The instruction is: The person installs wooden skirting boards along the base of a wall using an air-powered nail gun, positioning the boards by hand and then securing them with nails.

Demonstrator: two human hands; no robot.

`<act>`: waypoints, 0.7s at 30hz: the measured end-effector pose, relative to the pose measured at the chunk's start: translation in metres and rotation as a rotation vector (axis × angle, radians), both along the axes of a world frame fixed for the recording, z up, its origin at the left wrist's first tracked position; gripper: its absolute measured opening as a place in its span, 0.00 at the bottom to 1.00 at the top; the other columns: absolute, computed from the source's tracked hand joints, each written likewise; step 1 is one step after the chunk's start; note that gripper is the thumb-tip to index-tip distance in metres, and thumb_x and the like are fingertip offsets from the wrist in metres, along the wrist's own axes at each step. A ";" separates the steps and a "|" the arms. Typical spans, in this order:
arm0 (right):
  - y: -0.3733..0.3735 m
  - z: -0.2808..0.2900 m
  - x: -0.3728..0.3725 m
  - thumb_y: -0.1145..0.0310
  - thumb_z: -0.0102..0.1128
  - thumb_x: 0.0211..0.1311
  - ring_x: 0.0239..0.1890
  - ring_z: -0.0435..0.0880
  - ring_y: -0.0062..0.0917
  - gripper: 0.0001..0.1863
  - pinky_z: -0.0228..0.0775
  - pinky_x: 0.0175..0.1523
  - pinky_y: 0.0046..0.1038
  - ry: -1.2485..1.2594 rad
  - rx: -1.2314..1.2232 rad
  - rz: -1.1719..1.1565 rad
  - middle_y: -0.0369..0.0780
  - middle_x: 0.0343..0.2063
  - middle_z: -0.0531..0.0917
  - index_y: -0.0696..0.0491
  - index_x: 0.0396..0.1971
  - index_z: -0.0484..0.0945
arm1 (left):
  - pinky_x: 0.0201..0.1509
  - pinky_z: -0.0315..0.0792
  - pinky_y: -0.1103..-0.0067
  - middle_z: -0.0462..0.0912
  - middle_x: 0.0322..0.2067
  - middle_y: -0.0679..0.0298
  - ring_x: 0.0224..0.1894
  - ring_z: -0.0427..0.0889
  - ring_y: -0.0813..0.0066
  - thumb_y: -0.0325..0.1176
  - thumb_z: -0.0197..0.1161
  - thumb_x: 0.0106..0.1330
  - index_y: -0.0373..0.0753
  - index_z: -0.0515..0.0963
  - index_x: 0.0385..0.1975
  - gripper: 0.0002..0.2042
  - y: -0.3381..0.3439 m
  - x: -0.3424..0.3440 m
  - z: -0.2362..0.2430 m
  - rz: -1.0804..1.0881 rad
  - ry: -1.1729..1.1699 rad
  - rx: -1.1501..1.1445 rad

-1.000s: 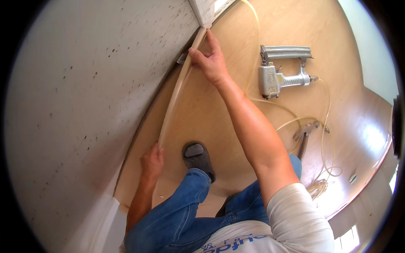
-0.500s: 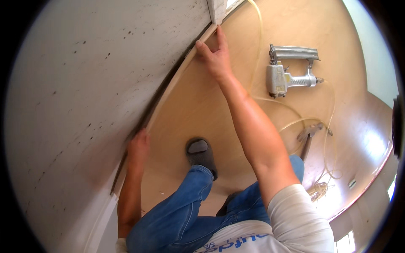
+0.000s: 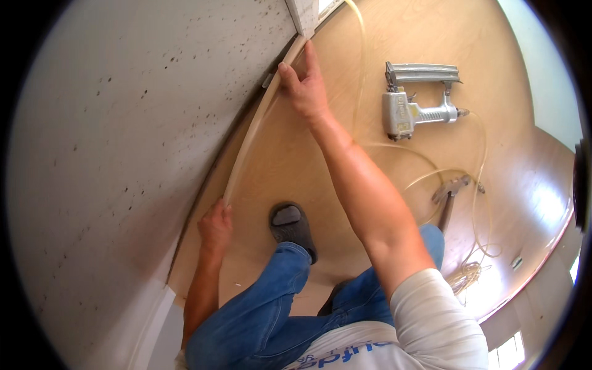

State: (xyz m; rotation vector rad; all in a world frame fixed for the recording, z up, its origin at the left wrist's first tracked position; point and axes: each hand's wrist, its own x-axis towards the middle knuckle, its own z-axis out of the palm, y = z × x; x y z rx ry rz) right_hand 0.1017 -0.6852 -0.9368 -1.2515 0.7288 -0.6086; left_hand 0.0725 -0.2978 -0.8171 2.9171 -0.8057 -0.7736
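A long, thin wood-coloured trim strip (image 3: 248,137) runs along the foot of the white wall. My right hand (image 3: 306,90) grips its far end by the door-frame post, thumb on one side and fingers on the other. Lower down, my left hand (image 3: 216,224) has its fingers closed around the near part of the strip. The near end stands away from the wall, with a wedge of floor showing between, while the far end stays close to the post. What lies under my left palm is hidden.
A silver nail gun (image 3: 419,102) lies on the wood floor (image 3: 345,203) at the right, joined to a clear yellowish air hose (image 3: 484,148). Nearer me lies a hammer (image 3: 450,196), beside my right knee. The speckled white wall (image 3: 117,154) fills the left, and my slippered foot (image 3: 293,228) is mid-floor.
My left hand has pulled the near part of the strip to the right, off the wall, widening the gap. My right hand still grips the far end.
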 end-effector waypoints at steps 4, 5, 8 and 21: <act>0.019 0.008 0.008 0.56 0.66 0.70 0.81 0.50 0.43 0.46 0.45 0.81 0.34 0.044 -0.128 -0.073 0.55 0.78 0.53 0.62 0.77 0.52 | 0.47 0.80 0.57 0.86 0.43 0.41 0.45 0.85 0.39 0.38 0.62 0.72 0.31 0.81 0.52 0.17 0.003 0.027 0.008 0.097 -0.009 0.090; 0.022 0.010 0.010 0.56 0.65 0.71 0.81 0.49 0.43 0.45 0.46 0.81 0.35 0.058 -0.135 -0.094 0.55 0.78 0.54 0.62 0.77 0.52 | 0.47 0.80 0.56 0.86 0.43 0.40 0.45 0.85 0.39 0.38 0.62 0.73 0.32 0.81 0.53 0.17 0.003 0.037 0.009 0.064 -0.037 0.040; 0.024 0.006 0.019 0.57 0.64 0.71 0.81 0.51 0.44 0.45 0.45 0.81 0.35 -0.007 -0.060 -0.154 0.56 0.78 0.54 0.62 0.77 0.52 | 0.49 0.79 0.55 0.86 0.45 0.41 0.46 0.85 0.39 0.37 0.61 0.73 0.33 0.80 0.54 0.17 0.004 0.056 0.006 -0.008 -0.098 -0.023; 0.019 0.010 0.005 0.58 0.65 0.68 0.73 0.65 0.45 0.44 0.58 0.75 0.37 0.076 -0.025 -0.067 0.55 0.71 0.65 0.63 0.75 0.54 | 0.52 0.77 0.53 0.84 0.49 0.46 0.49 0.83 0.40 0.36 0.57 0.76 0.38 0.73 0.61 0.17 0.011 0.036 -0.017 0.006 -0.092 0.122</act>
